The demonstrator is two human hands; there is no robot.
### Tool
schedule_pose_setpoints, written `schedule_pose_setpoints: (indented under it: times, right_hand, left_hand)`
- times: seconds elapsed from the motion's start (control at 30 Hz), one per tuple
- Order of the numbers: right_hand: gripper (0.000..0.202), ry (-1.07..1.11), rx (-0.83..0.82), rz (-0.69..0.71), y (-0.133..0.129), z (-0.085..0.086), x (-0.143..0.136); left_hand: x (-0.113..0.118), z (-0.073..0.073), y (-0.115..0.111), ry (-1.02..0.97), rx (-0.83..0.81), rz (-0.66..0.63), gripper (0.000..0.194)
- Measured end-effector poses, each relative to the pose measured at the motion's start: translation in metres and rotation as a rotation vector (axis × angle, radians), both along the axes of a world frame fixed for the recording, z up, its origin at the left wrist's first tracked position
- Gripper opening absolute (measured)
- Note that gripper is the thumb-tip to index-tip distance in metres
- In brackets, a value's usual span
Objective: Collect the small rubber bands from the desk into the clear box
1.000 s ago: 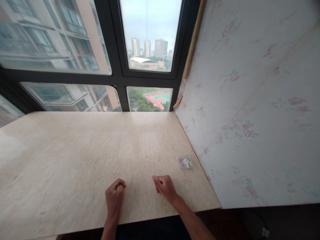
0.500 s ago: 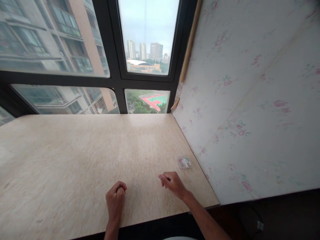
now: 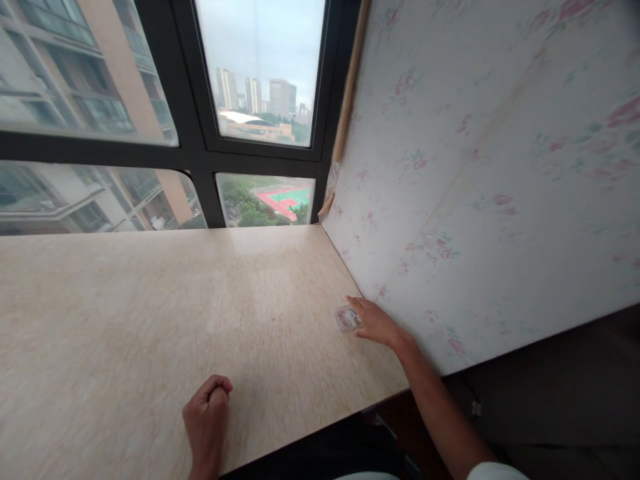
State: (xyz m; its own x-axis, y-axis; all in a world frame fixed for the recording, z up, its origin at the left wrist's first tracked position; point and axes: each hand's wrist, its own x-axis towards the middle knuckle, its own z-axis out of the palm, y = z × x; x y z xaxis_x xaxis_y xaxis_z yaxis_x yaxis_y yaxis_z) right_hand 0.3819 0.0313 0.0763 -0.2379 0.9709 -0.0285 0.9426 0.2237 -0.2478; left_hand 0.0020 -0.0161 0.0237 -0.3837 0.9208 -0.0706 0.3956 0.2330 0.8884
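Clear case (image 3: pixel 345 319) near right edge of ledge (image 3: pixel 150 313) — likely light, stiff, slick; pinch 2 sides. Right hand (image 3: pixel 376 323): fingers apart; left hand (image 3: pixel 207 412): fisted.

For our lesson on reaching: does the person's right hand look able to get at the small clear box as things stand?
Probably yes: the open right hand is at the right edge of the box, with nothing else visible in the way. Whether they touch is hard to tell.

No text, label, brand, number or sign can be read, the patterned face of the small clear case (image 3: pixel 344 319) on the table (image 3: pixel 150 320) showing too small for any lettering to be made out.
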Motion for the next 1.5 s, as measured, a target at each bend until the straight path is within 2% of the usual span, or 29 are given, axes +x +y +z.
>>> schedule_pose_setpoints:
  times: [0.2,0.33,0.47,0.63,0.7,0.8,0.87,0.97,1.07,1.17,1.33,1.5]
  right_hand:
    - [0.082,-0.097,-0.112,0.060,0.015,0.004,0.000]
    - [0.078,-0.076,-0.145,0.109,0.026,0.011,-0.014]
    - [0.077,0.059,-0.037,0.179,0.040,0.016,-0.049]
    - [0.075,0.405,0.000,0.362,0.056,0.019,-0.110]
    - [0.074,0.542,-0.026,0.418,0.059,0.019,-0.133]
    - [0.072,0.713,-0.101,0.452,0.058,0.021,-0.164]
    - [0.070,0.786,-0.154,0.455,0.056,0.023,-0.180]
    - [0.065,0.834,-0.184,0.447,0.052,0.027,-0.199]
    - [0.061,0.836,-0.180,0.458,0.048,0.028,-0.210]
    - [0.058,0.820,-0.154,0.489,0.044,0.026,-0.215]
    - [0.057,0.810,-0.134,0.565,0.033,0.026,-0.216]
    - [0.058,0.814,-0.189,0.577,0.022,0.030,-0.217]
  left_hand:
    - [0.001,0.000,-0.001,-0.042,0.023,0.003,0.014]
    - [0.003,-0.003,-0.001,-0.084,0.044,0.003,0.014]
    - [0.004,-0.003,-0.002,-0.099,0.071,-0.007,0.016]
    - [0.005,-0.004,-0.005,-0.169,0.090,-0.013,0.016]
    - [0.004,-0.003,-0.006,-0.281,0.108,0.006,0.015]
    - [0.002,0.001,-0.006,-0.583,0.207,0.068,0.007]
    - [0.004,0.006,-0.002,-0.775,0.294,0.072,0.021]
    - [0.008,0.015,0.005,-0.938,0.400,-0.011,0.046]
    - [0.014,0.019,0.011,-0.996,0.459,-0.067,0.059]
    - [0.017,0.020,0.012,-1.002,0.461,-0.046,0.066]
    - [0.017,0.019,0.004,-1.007,0.451,0.015,0.065]
    - [0.015,0.016,-0.007,-1.031,0.437,-0.015,0.065]
